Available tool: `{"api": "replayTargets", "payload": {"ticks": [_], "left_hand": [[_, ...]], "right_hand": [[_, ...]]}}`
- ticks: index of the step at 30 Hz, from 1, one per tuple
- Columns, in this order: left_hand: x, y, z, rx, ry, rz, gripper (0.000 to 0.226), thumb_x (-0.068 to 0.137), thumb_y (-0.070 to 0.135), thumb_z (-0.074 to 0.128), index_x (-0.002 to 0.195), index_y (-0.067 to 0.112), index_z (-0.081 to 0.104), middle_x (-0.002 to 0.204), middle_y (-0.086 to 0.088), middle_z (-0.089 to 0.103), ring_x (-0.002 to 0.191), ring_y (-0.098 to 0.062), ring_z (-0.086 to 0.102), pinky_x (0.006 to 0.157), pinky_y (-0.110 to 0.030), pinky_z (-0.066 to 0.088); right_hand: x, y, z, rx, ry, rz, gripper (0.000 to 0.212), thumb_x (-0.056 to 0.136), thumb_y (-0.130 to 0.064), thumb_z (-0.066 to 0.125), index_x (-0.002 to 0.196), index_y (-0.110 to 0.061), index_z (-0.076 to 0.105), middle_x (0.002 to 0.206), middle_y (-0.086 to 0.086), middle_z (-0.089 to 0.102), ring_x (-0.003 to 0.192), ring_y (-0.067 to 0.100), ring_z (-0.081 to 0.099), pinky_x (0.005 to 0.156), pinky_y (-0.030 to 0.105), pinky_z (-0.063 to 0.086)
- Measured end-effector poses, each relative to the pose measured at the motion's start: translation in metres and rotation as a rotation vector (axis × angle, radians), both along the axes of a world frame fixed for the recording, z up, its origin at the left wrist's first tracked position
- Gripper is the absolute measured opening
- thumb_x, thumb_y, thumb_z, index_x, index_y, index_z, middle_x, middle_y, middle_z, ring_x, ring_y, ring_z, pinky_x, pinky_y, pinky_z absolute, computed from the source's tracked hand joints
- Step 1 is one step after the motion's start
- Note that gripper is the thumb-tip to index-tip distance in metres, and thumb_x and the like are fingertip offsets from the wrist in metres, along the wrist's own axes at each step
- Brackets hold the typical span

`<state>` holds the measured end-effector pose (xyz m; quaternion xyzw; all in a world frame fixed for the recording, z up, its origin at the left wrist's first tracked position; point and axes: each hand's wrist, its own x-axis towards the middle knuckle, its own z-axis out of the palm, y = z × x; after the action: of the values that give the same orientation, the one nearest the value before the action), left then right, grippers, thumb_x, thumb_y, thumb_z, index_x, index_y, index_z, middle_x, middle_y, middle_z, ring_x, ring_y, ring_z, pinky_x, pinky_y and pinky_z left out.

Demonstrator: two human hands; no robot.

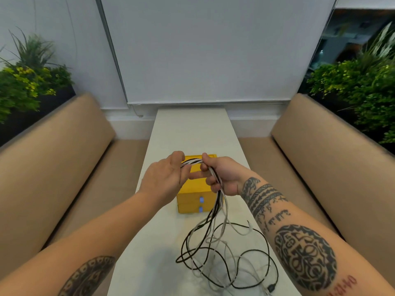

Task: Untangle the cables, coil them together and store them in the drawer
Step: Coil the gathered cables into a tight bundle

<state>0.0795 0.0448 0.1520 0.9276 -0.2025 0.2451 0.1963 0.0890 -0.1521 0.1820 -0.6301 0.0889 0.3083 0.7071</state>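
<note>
Black and white cables (215,244) hang in a bundle from my two raised hands and spill in loose loops onto the white table (192,129). My right hand (222,178) grips the bundle where it bends downward. My left hand (166,178) holds the short upper stretch of the same bundle between thumb and fingers. Both hands hover above a small yellow drawer box (192,199) with two blue knobs; both of its drawers look closed. A black plug (271,287) lies near the table's front edge.
Tan padded benches (70,146) run along both sides of the narrow table. Green plants (27,82) stand behind each bench. A white blind covers the wall ahead.
</note>
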Motion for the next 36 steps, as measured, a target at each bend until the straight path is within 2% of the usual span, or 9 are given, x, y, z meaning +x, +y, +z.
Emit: {"api": "replayTargets", "payload": {"ticks": [6,11,16,20,23,25,29,33,36], "left_hand": [[0.000,-0.015,-0.003,-0.421,0.638,-0.028,0.008,0.108,0.036,0.033,0.110,0.029,0.038,0.109,-0.003,0.049,0.086,-0.022,0.053,0.060,-0.027,0.042],[0.000,-0.019,0.010,-0.322,0.749,-0.059,0.017,0.108,0.031,0.037,0.111,0.023,0.051,0.096,-0.004,0.056,0.081,-0.020,0.054,0.063,-0.034,0.043],[0.001,-0.014,0.016,-0.526,0.946,-0.094,0.021,0.105,0.034,0.048,0.117,0.025,0.064,0.106,-0.002,0.063,0.094,-0.029,0.067,0.069,-0.036,0.062],[0.002,-0.020,0.012,-0.093,0.685,0.027,0.026,0.107,0.037,0.037,0.110,0.017,0.054,0.113,-0.010,0.052,0.090,-0.028,0.062,0.077,-0.043,0.057],[0.001,-0.019,0.000,0.223,0.305,0.151,0.031,0.109,0.035,0.030,0.117,0.015,0.052,0.134,-0.003,0.045,0.129,-0.026,0.045,0.113,-0.049,0.029],[-0.002,-0.018,0.003,0.247,0.270,0.124,0.023,0.109,0.033,0.029,0.106,0.018,0.047,0.107,-0.002,0.055,0.110,-0.025,0.055,0.113,-0.046,0.028],[-0.004,-0.013,0.002,-0.086,0.492,-0.058,0.019,0.108,0.038,0.036,0.099,0.022,0.041,0.080,-0.005,0.065,0.066,-0.020,0.056,0.059,-0.036,0.045],[-0.008,-0.015,0.001,-0.711,0.788,-0.234,0.010,0.108,0.031,0.044,0.109,0.029,0.053,0.077,-0.005,0.064,0.074,-0.016,0.059,0.066,-0.029,0.050],[-0.011,-0.021,0.003,-1.045,0.957,-0.285,0.038,0.105,0.049,0.043,0.109,0.013,0.052,0.067,-0.001,0.047,0.063,-0.020,0.048,0.068,-0.023,0.052]], "right_hand": [[-0.002,0.002,0.005,-0.168,-0.348,-0.082,0.038,0.107,-0.042,0.041,0.084,-0.013,0.051,0.101,0.008,0.078,0.055,0.014,0.048,0.046,0.025,0.026],[0.000,-0.003,0.009,-0.362,-0.569,0.021,0.036,0.107,-0.038,0.042,0.101,-0.010,0.062,0.098,-0.001,0.078,0.067,0.022,0.049,0.050,0.025,0.033],[-0.001,-0.005,0.002,-0.351,-0.572,0.021,0.035,0.107,-0.035,0.042,0.107,-0.006,0.061,0.100,0.000,0.078,0.064,0.016,0.055,0.049,0.024,0.034],[-0.002,-0.005,-0.004,-0.226,-0.539,-0.013,0.030,0.108,-0.036,0.042,0.102,-0.012,0.060,0.104,0.004,0.077,0.062,0.016,0.054,0.046,0.023,0.028],[-0.003,-0.007,-0.005,-0.127,-0.510,-0.013,0.029,0.107,-0.036,0.042,0.094,-0.015,0.057,0.108,0.008,0.076,0.062,0.017,0.053,0.048,0.027,0.026],[-0.005,-0.009,-0.006,-0.067,-0.484,-0.014,0.030,0.107,-0.035,0.042,0.089,-0.015,0.054,0.108,0.009,0.076,0.062,0.016,0.053,0.047,0.025,0.027],[-0.005,-0.012,-0.009,-0.028,-0.470,0.016,0.033,0.107,-0.038,0.041,0.086,-0.014,0.049,0.105,0.012,0.076,0.062,0.014,0.053,0.047,0.024,0.029],[-0.002,-0.012,-0.009,-0.004,-0.467,0.012,0.033,0.107,-0.037,0.040,0.086,-0.014,0.052,0.099,0.012,0.074,0.062,0.015,0.052,0.047,0.023,0.029],[0.002,-0.013,-0.008,-0.020,-0.470,0.024,0.033,0.107,-0.038,0.041,0.086,-0.013,0.052,0.100,0.011,0.075,0.061,0.014,0.052,0.045,0.022,0.030]]}}
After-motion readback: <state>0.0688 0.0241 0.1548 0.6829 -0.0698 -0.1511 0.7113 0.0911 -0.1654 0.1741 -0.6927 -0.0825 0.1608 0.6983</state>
